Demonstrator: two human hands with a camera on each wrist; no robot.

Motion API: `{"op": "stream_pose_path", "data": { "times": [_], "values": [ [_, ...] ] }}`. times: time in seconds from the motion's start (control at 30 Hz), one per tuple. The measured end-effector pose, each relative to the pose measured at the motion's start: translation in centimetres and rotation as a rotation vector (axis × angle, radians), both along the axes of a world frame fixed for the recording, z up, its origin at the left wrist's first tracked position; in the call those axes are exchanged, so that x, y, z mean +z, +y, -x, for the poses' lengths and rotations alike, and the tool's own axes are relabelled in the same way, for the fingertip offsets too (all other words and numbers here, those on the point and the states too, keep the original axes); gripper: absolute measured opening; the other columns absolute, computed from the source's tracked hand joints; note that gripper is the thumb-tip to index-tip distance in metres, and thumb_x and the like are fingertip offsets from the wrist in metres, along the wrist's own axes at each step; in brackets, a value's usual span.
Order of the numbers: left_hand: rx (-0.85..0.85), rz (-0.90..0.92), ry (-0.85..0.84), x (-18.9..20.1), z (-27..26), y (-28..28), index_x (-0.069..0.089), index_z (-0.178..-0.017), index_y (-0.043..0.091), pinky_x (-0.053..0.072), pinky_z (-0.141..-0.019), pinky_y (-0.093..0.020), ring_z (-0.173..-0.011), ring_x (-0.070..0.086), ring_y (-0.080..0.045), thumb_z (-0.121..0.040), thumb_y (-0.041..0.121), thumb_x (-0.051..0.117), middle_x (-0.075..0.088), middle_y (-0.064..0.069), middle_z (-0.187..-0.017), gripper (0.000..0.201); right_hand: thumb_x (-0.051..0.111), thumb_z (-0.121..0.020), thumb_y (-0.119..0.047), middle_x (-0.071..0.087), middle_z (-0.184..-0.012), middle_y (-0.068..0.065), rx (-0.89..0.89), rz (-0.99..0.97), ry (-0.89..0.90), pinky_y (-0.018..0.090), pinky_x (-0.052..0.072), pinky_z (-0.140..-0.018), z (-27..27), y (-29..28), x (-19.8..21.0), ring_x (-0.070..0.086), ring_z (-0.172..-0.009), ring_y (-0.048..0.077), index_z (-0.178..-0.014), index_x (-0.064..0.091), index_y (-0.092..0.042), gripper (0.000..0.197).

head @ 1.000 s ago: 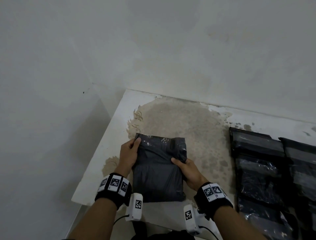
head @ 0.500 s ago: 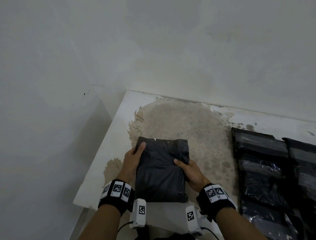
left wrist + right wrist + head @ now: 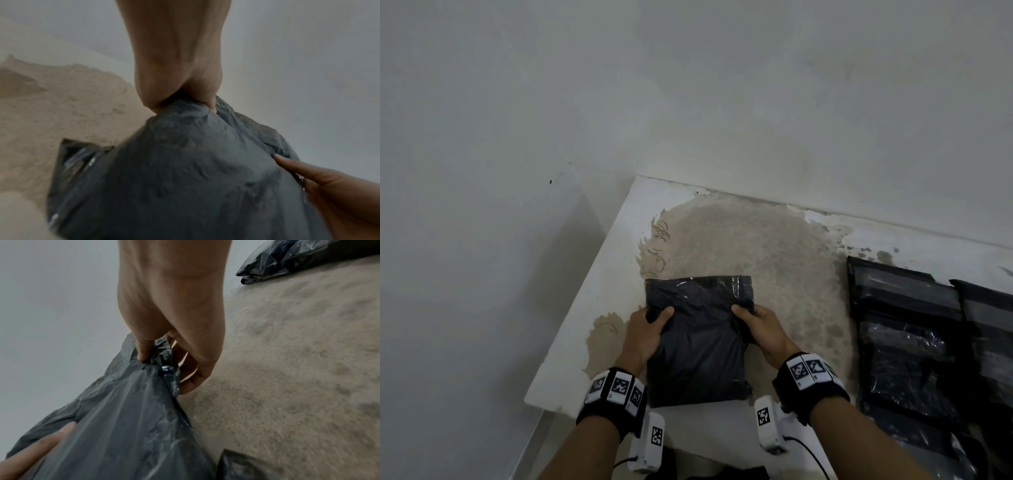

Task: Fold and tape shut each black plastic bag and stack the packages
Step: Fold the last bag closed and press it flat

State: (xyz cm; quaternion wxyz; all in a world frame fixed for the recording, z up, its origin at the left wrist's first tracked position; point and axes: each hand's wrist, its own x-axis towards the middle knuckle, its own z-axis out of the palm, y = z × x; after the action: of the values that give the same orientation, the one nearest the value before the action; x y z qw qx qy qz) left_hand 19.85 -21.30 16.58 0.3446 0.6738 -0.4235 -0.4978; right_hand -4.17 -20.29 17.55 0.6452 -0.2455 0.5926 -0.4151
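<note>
White, stained tabletop fills the lower frame, with taped packages at right. Left hand and right hand each grip the black bag at lower centre.

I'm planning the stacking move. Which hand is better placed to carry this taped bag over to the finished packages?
Probably the right hand: it already grips the bag on the edge facing the finished packages, which lie to its right. The left hand grips the far edge.
</note>
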Motion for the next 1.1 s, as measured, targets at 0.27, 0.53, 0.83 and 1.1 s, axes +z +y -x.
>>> {"op": "stream_pose_path", "data": {
  "times": [0.27, 0.53, 0.83, 1.1],
  "values": [
    [-0.085, 0.013, -0.072, -0.6, -0.5, -1.0, 0.075, -0.095, 0.011, 0.058, -0.084, -0.04, -0.088, 0.07, -0.02, -0.092, 0.035, 0.071, 0.075, -0.005, -0.094, 0.025, 0.066, -0.097, -0.014, 0.076, -0.109, 0.008, 0.023, 0.05, 0.073, 0.027, 0.058, -0.075, 0.6, -0.7, 0.6, 0.073, -0.099, 0.022, -0.115, 0.073, -0.006, 0.021],
    [-0.083, 0.052, -0.097, -0.2, -0.5, -1.2, 0.074, -0.092, 0.009, 0.052, -0.074, -0.03, -0.083, 0.067, -0.014, -0.093, 0.031, 0.071, 0.073, -0.004, -0.09, 0.023, 0.063, -0.099, -0.012, 0.074, -0.087, -0.001, 0.042, 0.069, 0.107, 0.016, 0.052, -0.058, 0.7, -2.0, 2.1, 0.07, -0.071, 0.004, -0.104, 0.074, -0.008, 0.012],
    [-0.121, 0.055, -0.14, 0.4, -0.6, -1.6, 0.069, -0.079, 0.011, 0.043, -0.058, -0.016, -0.072, 0.063, -0.007, -0.093, 0.031, 0.071, 0.069, 0.001, -0.078, 0.025, 0.065, -0.098, -0.019, 0.075, -0.103, 0.008, 0.068, 0.079, 0.084, 0.022, 0.054, -0.062, 1.0, -2.1, 2.6, 0.07, -0.082, 0.015, -0.117, 0.071, -0.005, 0.024],
    [-0.135, 0.058, -0.141, 0.1, -1.4, -1.5, 0.074, -0.092, 0.005, 0.053, -0.074, -0.033, -0.081, 0.066, -0.016, -0.093, 0.034, 0.071, 0.072, -0.005, -0.087, 0.029, 0.062, -0.1, -0.02, 0.067, -0.084, 0.003, 0.071, 0.095, 0.094, 0.024, 0.053, -0.06, 1.1, -1.8, 2.6, 0.062, -0.073, 0.015, -0.094, 0.068, -0.012, 0.011]
  ]
}}
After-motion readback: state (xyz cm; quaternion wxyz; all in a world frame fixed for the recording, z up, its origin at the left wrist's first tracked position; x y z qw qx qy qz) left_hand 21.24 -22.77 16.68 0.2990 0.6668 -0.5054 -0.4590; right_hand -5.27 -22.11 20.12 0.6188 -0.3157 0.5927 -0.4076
